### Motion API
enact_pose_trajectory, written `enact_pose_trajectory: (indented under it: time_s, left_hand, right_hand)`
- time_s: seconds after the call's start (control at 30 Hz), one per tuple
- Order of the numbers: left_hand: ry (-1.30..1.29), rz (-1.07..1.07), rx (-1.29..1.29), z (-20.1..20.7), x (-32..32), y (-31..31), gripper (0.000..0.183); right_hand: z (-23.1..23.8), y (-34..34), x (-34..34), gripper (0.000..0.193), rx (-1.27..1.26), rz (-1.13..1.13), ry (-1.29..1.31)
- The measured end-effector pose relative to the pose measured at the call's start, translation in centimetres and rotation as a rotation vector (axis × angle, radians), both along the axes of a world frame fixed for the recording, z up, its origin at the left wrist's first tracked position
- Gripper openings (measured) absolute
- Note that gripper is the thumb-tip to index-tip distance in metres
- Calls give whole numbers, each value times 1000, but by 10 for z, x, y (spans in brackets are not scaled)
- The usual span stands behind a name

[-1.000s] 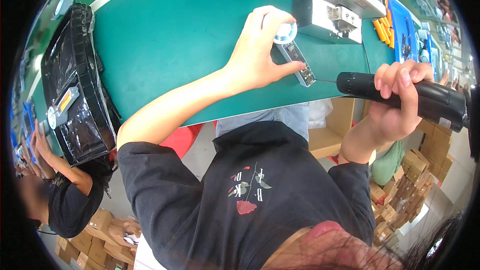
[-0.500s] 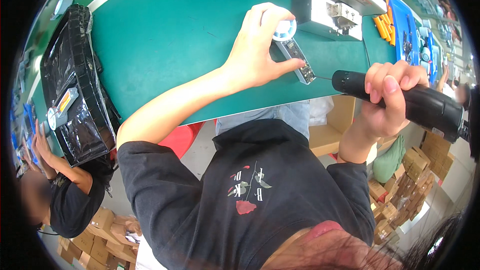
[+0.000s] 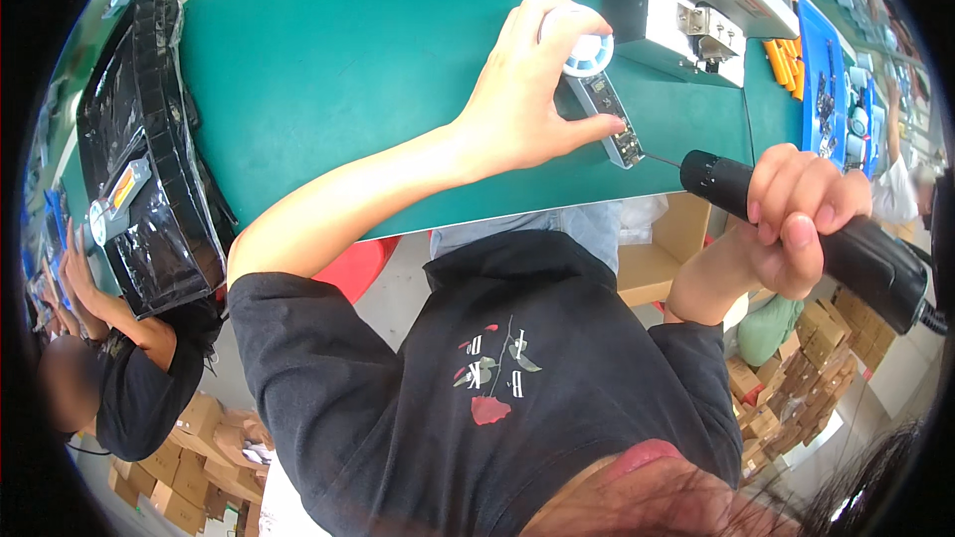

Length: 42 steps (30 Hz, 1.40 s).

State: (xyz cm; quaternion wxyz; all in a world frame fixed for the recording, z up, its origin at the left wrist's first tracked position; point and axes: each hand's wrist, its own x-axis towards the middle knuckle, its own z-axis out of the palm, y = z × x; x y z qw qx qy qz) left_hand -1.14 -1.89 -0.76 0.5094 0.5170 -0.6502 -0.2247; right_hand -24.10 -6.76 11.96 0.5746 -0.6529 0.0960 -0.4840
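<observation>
My left hand (image 3: 527, 89) grips a small device over the green tabletop. The device has a round white-and-blue head (image 3: 588, 57) and a narrow grey body (image 3: 601, 99) with a circuit board exposed along it. My thumb presses on the board while my fingers wrap the round head. In my right hand (image 3: 804, 204) is a black electric screwdriver (image 3: 724, 182), its grip enclosed by my fingers. Its thin bit points left and reaches the near end of the device's body, at or very close to it; exact contact is hard to make out.
A grey-and-white machine (image 3: 686, 25) stands at the back right, beside orange pieces (image 3: 784, 68) and a blue tray (image 3: 820, 70). A black plastic-wrapped bin (image 3: 149, 159) sits at the left, a similar device (image 3: 121, 194) on it. Another person's hand (image 3: 78, 268) shows farther left.
The device in my left hand and the screwdriver in my right appear slightly farther right. The screwdriver now slants more steeply. Items at the far table edge have slid up, partly out of view.
</observation>
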Motion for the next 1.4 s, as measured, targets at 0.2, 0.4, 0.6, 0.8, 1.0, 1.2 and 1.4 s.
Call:
enact_pose_trajectory:
  time_s: [0.2, 0.4, 0.6, 0.8, 1.0, 1.2, 1.4]
  left_hand:
    - [-10, 12, -2, 0, 1, 1, 79]
    - [-23, 16, -5, 3, 0, 0, 80]
    - [-31, -7, -56, 1, 3, -2, 79]
    - [-16, -22, -63, 2, 1, -3, 80]
    - [19, -19, -38, 0, 2, 0, 80]
    - [64, -37, -34, -1, 2, 1, 80]
    - [69, -28, -3, -1, 3, 3, 80]
  right_hand:
    - [0, -1, 7, 35, -106, 75, 44]
    - [-1, 3, 8, 36, -43, -4, 13]
    - [43, -34, 10, 22, 24, -218, -78]
    - [61, -97, 27, 11, 51, -446, 65]
    - [48, -62, 45, 14, 193, -274, 128]
    - [47, -15, 75, 21, 34, -332, 31]
    - [41, -6, 101, 19, 41, -295, 77]
